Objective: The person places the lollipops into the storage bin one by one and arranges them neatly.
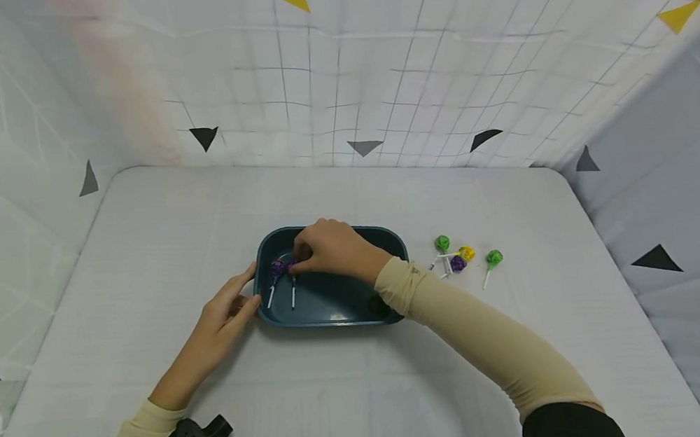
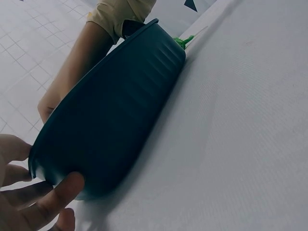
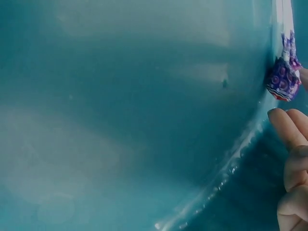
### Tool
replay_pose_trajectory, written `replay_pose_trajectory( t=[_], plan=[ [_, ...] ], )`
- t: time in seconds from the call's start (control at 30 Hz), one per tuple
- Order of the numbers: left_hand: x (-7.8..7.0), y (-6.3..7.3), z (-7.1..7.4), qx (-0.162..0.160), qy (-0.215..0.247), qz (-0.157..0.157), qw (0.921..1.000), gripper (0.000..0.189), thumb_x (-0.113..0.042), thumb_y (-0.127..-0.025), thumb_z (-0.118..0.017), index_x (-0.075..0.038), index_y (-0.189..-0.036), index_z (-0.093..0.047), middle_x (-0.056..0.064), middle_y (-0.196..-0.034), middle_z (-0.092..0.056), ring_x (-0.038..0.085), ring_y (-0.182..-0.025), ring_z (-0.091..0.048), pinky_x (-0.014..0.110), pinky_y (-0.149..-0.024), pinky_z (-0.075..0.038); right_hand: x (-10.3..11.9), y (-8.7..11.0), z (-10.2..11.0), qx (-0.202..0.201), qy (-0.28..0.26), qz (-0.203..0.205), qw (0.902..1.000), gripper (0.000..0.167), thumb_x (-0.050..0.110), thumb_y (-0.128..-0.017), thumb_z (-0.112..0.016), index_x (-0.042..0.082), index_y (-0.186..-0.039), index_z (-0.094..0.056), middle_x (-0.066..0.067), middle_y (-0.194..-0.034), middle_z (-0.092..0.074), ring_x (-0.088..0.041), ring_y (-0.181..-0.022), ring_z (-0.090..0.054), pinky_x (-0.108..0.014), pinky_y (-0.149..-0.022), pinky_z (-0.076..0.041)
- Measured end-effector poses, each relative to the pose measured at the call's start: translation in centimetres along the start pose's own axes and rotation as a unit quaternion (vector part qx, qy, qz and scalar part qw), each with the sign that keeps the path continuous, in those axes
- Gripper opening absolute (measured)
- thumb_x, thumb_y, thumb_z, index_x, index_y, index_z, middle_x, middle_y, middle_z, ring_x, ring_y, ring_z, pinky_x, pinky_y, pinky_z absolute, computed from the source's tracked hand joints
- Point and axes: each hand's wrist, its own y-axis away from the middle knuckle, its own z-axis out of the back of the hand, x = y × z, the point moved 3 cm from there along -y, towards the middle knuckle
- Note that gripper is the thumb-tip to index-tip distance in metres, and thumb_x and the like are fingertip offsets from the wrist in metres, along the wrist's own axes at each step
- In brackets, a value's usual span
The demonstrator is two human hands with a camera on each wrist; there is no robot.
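A dark teal tray [image 1: 326, 295] sits on the white table. Inside its left end lie two purple-wrapped lollipops, a left one [image 1: 277, 268] and a right one [image 1: 294, 291], white sticks towards the front. My right hand [image 1: 334, 248] reaches into the tray over the right one. In the right wrist view, the fingertips [image 3: 276, 115] are apart from a purple lollipop [image 3: 284, 81], while a bit of thumb shows at its side. Around the tray's left end my left hand [image 1: 223, 322] is spread, its fingers [image 2: 72, 185] resting against the outer wall and rim.
Right of the tray lie several lollipops: a green one [image 1: 442, 243], a yellow one [image 1: 466, 253], a purple one [image 1: 458, 263] and another green one [image 1: 494, 258] a little apart. A dark round shape [image 1: 379, 305] shows in the tray's front right corner. White cloth walls surround the table.
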Motion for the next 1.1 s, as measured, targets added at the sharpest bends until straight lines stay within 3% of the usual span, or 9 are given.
replay_pose_trajectory(
  t=[0.33,0.7,1.1],
  plan=[
    [0.0,0.0,0.0,0.000,0.000,0.006,1.0000,0.057,-0.015,-0.109,-0.054,-0.009,-0.162,-0.034,0.016,-0.135,-0.061,0.014,-0.088,-0.065,0.018,-0.081,-0.049,-0.6,1.3,1.9,-0.021,0.004,-0.003,0.9998,0.033,0.047,-0.090,-0.079,0.018,-0.107,-0.079,0.006,-0.099,-0.080,-0.008,-0.091,-0.073,-0.029,-0.078,-0.058],
    [0.1,0.0,0.0,0.001,-0.008,0.009,0.9999,0.058,-0.016,-0.108,-0.055,-0.008,-0.162,-0.034,0.016,-0.141,-0.059,0.012,-0.090,-0.064,0.018,-0.085,-0.050,-2.9,4.3,4.5,-0.054,-0.019,-0.023,0.9981,0.031,0.043,-0.092,-0.078,0.017,-0.108,-0.080,0.006,-0.099,-0.080,-0.011,-0.092,-0.072,-0.036,-0.085,-0.057],
    [0.1,0.0,-0.1,-0.001,-0.011,0.009,0.9999,0.058,-0.016,-0.108,-0.055,-0.008,-0.162,-0.035,0.016,-0.142,-0.059,0.007,-0.090,-0.063,0.017,-0.084,-0.049,-4.9,7.1,6.6,-0.072,-0.045,-0.067,0.9941,0.029,0.042,-0.091,-0.079,0.018,-0.108,-0.080,0.007,-0.097,-0.080,-0.015,-0.086,-0.069,-0.036,-0.077,-0.056]
  ],
)
